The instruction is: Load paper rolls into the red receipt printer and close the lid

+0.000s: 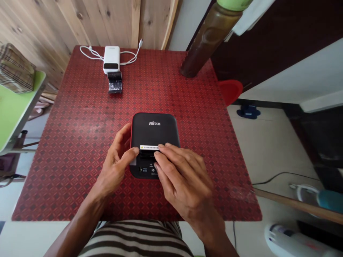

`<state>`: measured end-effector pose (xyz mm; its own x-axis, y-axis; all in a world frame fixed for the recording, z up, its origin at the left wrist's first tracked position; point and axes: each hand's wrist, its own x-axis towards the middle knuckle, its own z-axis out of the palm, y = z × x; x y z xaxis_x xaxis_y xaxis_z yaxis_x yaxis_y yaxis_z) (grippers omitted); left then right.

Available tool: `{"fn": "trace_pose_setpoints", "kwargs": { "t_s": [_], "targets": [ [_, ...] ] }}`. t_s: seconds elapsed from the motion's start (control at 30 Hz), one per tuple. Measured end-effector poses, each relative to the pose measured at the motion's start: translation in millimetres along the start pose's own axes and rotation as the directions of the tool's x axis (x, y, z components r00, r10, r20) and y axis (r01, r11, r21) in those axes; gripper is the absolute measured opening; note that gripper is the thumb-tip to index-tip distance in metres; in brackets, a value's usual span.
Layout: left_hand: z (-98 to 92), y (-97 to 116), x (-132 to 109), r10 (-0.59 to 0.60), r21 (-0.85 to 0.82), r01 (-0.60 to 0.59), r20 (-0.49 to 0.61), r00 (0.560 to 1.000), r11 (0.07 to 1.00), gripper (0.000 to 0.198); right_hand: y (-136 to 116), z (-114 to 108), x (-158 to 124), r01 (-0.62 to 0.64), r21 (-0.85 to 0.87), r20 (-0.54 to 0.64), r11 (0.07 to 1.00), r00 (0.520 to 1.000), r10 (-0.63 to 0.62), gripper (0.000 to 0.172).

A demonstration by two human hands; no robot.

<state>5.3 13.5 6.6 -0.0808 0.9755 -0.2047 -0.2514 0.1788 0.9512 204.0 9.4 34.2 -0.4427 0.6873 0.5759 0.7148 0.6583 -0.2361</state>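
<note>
A flat, square black printer (152, 134) with rounded corners lies on the red patterned table (88, 150), close to its front edge. Across it run a white warning label and a dark slot, with small buttons below. My left hand (118, 157) grips its left side, fingers along the edge and thumb on top by the slot's left end. My right hand (184, 175) lies over the lower right part, its fingers close together and their tips touching the label and the slot's edge. That hand covers the printer's lower right corner, and its thumb is mostly hidden.
Towards the back left lies a white power bank (111, 59) with looped white cables, a small black item with white streaks (115, 84) against it. A tall brown bottle (206, 41) stands at the back right. A green table (18, 103) is at the left.
</note>
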Motion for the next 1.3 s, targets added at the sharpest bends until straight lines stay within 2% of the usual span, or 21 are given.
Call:
{"fn": "trace_pose_setpoints", "kwargs": {
  "t_s": [0.33, 0.47, 0.63, 0.77, 0.97, 1.17, 1.3],
  "targets": [
    [-0.8, -4.6, 2.1, 0.016, -0.011, -0.016, -0.009, 1.000, 1.000, 0.064, -1.9, -1.8, 4.8, -0.072, 0.047, 0.057, 0.996, 0.996, 0.069, 0.025],
    [-6.3, -10.1, -0.8, -0.002, -0.013, 0.002, -0.014, 1.000, 1.000, 0.061, 0.5, -2.6, -1.7, -0.092, 0.126, 0.026, 0.988, 0.996, 0.089, 0.028],
    [-23.0, -19.4, -11.3, -0.020, -0.064, 0.023, 0.042, 0.999, 0.998, 0.051, 8.0, -6.2, -15.5, -0.179, 0.111, -0.139, 0.978, 0.971, 0.194, 0.030],
    [-32.0, -22.9, -15.1, -0.011, -0.032, 0.012, 0.058, 0.998, 0.999, 0.054, 13.0, -5.0, -24.9, -0.234, 0.089, -0.134, 0.968, 0.960, 0.244, 0.029],
    [-27.7, -16.0, -14.4, 0.010, 0.028, -0.012, 0.077, 0.997, 1.000, 0.057, 12.6, 0.1, -31.3, -0.267, 0.060, -0.126, 0.962, 0.954, 0.273, 0.033],
    [-24.8, -11.1, -14.5, -0.041, 0.027, 0.040, 0.042, 0.998, 0.999, 0.053, 11.4, 2.7, -38.6, -0.329, 0.059, -0.109, 0.942, 0.936, 0.334, 0.035],
    [-20.2, -5.7, -12.4, -0.048, 0.055, 0.047, 0.029, 0.998, 0.997, 0.056, 11.4, 4.4, -39.9, -0.315, 0.066, -0.118, 0.947, 0.940, 0.321, 0.041]
  ]
}}
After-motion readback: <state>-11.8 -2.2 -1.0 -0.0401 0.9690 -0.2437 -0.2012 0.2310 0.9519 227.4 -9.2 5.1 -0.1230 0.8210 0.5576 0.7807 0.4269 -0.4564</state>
